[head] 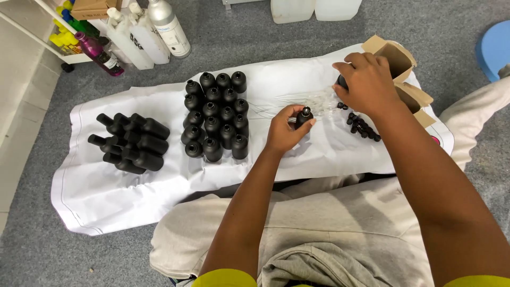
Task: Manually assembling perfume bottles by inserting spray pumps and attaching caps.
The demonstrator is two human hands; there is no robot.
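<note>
My left hand (284,130) grips a small black bottle (304,117) upright on the white sheet (122,191). My right hand (366,82) reaches over a pile of clear thin tubes (319,100) and covers a black object; what its fingers hold is hidden. Small black caps (362,126) lie scattered just under that hand. To the left stands a block of several upright black bottles (217,116). Further left, several capped black bottles (133,142) lie on their sides in a heap.
An open brown cardboard box (399,61) sits at the sheet's right end. White and coloured bottles (138,32) stand at the back left by a white shelf. White canisters (313,9) stand at the back. A blue round stool (495,47) is at far right. Grey carpet surrounds.
</note>
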